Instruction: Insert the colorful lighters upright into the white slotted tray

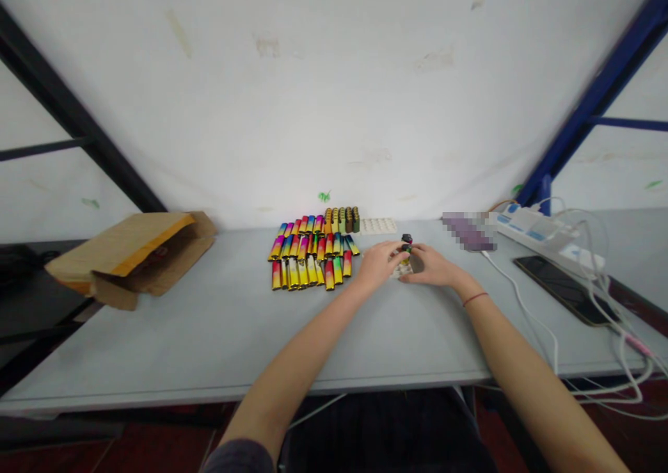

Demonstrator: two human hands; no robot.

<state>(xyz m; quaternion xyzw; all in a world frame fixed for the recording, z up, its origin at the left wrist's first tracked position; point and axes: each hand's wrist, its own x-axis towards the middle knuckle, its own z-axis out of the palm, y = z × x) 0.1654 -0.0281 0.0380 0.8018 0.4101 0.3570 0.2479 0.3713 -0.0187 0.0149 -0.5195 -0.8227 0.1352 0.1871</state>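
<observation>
I'm cupping left hand (380, 263) (nine o'clock) and right hand (434, 266) (three), fingers part-curled, around small black-topped upright piece (407, 238); can't tell if gripping. Uneven pressing could topple it.

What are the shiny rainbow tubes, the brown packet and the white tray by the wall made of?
Tubes: metal or foil-coated plastic, perhaps; they gleam like mirrors, so I can't tell which.
Packet: probably thick paper or thin cardboard, dull brown with stiff, creased edges.
Tray: maybe plastic, pale and bumpy-looking, but it's too small to be sure.
</observation>
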